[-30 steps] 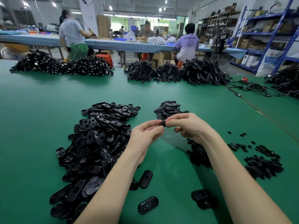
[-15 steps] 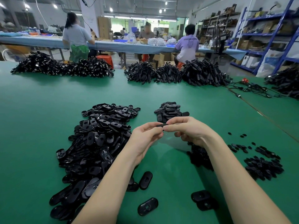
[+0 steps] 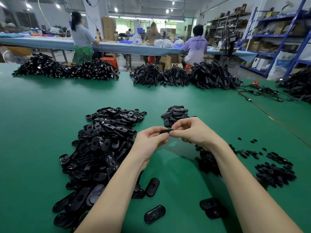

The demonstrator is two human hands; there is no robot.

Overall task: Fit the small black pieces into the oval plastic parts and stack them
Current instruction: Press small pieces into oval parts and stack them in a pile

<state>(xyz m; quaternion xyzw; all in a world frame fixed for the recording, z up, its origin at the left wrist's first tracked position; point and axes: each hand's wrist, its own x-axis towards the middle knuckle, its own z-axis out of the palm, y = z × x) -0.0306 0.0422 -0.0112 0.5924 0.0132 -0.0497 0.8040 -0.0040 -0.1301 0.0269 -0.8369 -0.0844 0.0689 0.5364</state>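
Both hands meet above the green table and hold one black oval plastic part edge-on between them. My left hand pinches its left end, my right hand pinches its right end. A large loose heap of black oval parts lies to the left. Behind my hands sits a small stack of oval parts. Small black pieces lie in a pile at the right, with more partly hidden under my right forearm.
Single oval parts lie near the front edge between my arms, and two more by my right forearm. Heaps of black cables line the far side of the table. Loose cords lie at the far right. People work at a table behind.
My hands have dropped slightly and the part between them now shows more of its length. The view has shifted a little; the piles have not moved.
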